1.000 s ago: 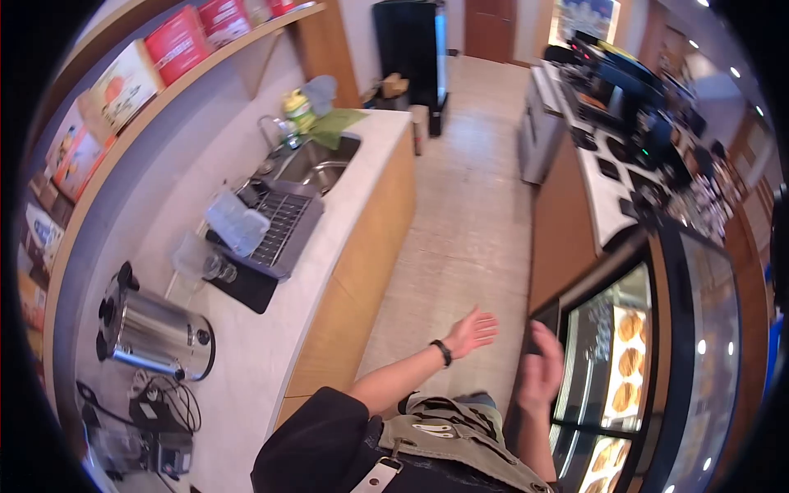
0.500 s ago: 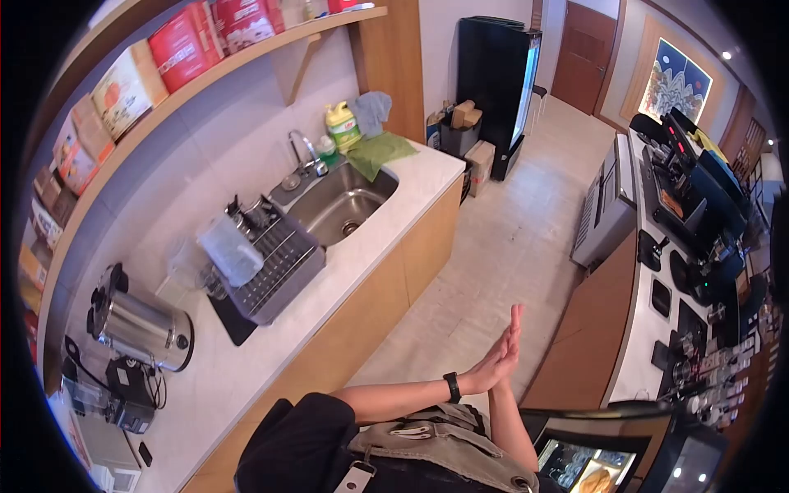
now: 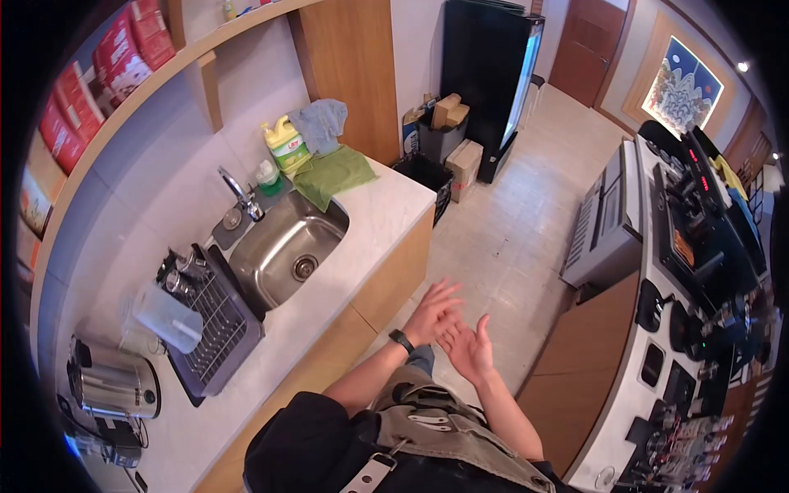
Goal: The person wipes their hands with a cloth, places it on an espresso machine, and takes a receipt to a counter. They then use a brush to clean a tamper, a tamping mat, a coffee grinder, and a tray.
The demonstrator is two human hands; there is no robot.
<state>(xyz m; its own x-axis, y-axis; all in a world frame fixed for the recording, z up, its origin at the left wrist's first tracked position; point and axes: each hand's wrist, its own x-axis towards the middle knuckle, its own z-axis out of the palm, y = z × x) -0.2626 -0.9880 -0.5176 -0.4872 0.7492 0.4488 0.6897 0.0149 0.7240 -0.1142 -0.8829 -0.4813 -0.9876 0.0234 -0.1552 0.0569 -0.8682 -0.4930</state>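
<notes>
In front of my apron [image 3: 411,431] my two hands meet over the aisle floor. My left hand [image 3: 431,315], with a black watch [image 3: 402,340] at its wrist, has its fingers stretched out and apart. My right hand [image 3: 470,351] is turned palm up, thumb spread away from the fingers. Its fingertips overlap the left hand's fingers in this view. Neither hand holds anything. The counter edge with the steel sink [image 3: 288,255] lies to the left of the hands.
A dish rack [image 3: 218,341] with a plastic pitcher [image 3: 168,316] stands left of the sink. A steel urn [image 3: 115,382] is further along. Yellow detergent [image 3: 286,146] and a green cloth [image 3: 333,174] lie behind. A second counter [image 3: 620,435] with equipment runs along the right.
My view has moved forward along the counter, so the sink is nearer. My hands, pressed palm to palm before, have come apart and moved left in view, with fingers now spread.
</notes>
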